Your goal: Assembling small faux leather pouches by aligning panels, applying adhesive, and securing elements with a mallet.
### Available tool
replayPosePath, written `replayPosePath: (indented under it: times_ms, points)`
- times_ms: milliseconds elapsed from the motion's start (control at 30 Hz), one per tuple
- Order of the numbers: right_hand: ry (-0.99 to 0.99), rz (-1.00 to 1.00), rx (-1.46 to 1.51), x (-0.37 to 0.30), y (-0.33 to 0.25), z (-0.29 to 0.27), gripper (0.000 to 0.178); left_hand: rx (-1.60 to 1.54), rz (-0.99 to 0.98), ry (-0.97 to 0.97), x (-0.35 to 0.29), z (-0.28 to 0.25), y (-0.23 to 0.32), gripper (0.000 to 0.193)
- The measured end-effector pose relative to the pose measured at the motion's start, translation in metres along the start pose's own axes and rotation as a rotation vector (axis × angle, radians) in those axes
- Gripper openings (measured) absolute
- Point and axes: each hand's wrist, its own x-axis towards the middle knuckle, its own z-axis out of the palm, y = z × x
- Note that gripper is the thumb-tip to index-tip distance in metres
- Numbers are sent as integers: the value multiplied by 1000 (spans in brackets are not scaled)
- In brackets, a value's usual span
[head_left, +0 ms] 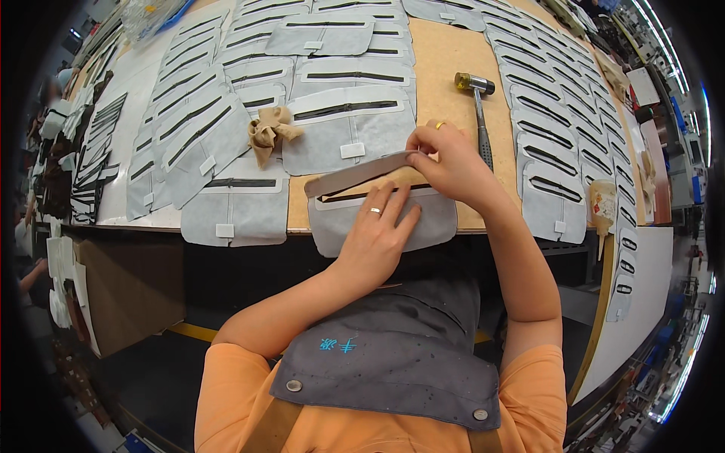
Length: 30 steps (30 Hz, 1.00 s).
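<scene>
A grey panel with a long black zipper slot lies at the table's front edge, its lower part hanging over. Its upper part is a grey flap, folded up so that its tan underside shows. At the flap's right end my right hand pinches the edge between thumb and fingers. My left hand rests on the panel with its fingers spread across the slot. Just beyond lies another grey panel with a white tab, and a crumpled tan cloth sits at its left.
A mallet with a yellow and black head lies right of my right hand. Overlapping rows of similar grey panels cover both sides of the table. A glue bottle with a nozzle hangs at the right edge.
</scene>
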Motion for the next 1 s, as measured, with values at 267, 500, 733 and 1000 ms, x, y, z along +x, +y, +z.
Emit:
replayPosePath:
  times_ms: [267,500,733,1000]
  points:
    - [240,-72,34,-19,1,-8,16,15,-171,-39,17,-7,-10,42]
    - [184,-21,91,-52,21,18,16,-116,-150,-86,36,1,-32,29]
    - [128,-107,0,-51,27,12,20,-173,-62,25,34,7,-30,27]
    - [168,-154,-106,-56,30,7,16,-56,27,22,35,9,-32,34]
